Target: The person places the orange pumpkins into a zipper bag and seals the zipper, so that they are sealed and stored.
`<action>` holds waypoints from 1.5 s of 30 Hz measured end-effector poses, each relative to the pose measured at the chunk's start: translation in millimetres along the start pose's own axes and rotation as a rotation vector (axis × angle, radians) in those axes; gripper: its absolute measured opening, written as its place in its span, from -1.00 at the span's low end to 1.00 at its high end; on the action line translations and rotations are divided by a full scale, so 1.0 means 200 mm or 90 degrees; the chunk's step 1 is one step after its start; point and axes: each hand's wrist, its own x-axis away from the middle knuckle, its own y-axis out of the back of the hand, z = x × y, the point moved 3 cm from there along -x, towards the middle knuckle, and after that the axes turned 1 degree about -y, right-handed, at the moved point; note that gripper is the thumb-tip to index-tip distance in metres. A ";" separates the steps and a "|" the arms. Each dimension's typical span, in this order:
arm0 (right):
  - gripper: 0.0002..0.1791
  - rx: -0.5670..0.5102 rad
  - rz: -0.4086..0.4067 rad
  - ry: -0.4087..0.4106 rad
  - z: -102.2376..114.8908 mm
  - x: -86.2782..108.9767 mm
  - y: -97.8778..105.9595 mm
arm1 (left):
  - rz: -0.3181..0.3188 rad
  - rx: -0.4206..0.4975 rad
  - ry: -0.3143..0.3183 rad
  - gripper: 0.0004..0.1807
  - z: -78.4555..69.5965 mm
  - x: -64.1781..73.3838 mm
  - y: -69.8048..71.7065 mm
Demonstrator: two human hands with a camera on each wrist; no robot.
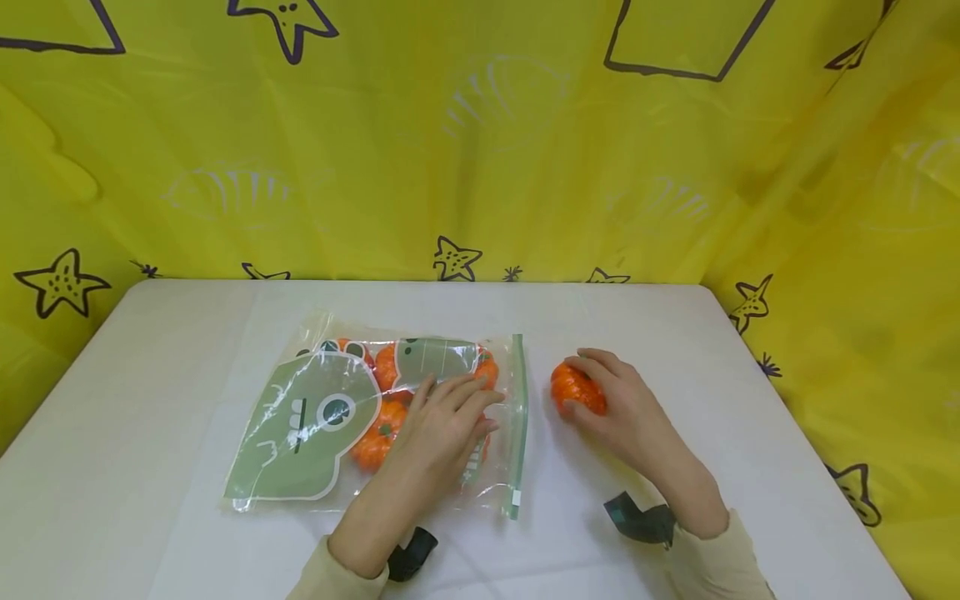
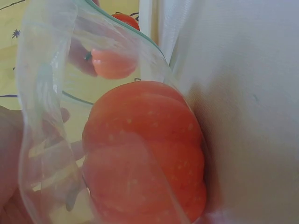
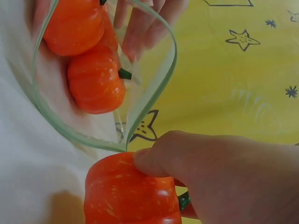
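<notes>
A small orange toy pumpkin [image 1: 576, 388] with a green stem is held between the thumb and fingers of my right hand [image 1: 626, 414], to the right of the bag. The right wrist view shows that thumb [image 3: 152, 161] on the side of the pumpkin [image 3: 131, 191]. My left hand [image 1: 442, 425] lies over the clear zip bag [image 1: 315, 492], fingers extended and somewhat spread. Several toy pumpkins [image 1: 378, 437] are inside the bag, partly behind its green cartoon print and my hand. Its green zip edge [image 3: 159, 100] stands parted at the mouth in the right wrist view.
Bag and hands are over a white table [image 1: 637, 312]. A yellow curtain [image 1: 390, 150] with starfish drawings hangs behind it and along both sides. Dark straps [image 1: 637, 518] show near both wrists.
</notes>
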 end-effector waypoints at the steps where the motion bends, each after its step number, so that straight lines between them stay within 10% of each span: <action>1: -0.48 0.000 0.000 0.004 0.00 0.00 0.00 | 0.000 0.001 0.000 -0.66 0.00 0.00 0.00; 26: -0.41 -0.120 0.065 0.102 0.13 0.03 -0.03 | -0.016 0.015 -0.007 -0.67 0.01 0.00 0.00; 34: -0.21 -0.130 0.126 0.038 0.15 0.03 -0.08 | -0.013 0.020 0.005 -0.67 0.01 0.00 0.00; 45: -0.50 -0.181 0.129 0.101 0.17 0.03 -0.10 | -0.019 0.009 -0.008 -0.69 0.00 0.00 0.00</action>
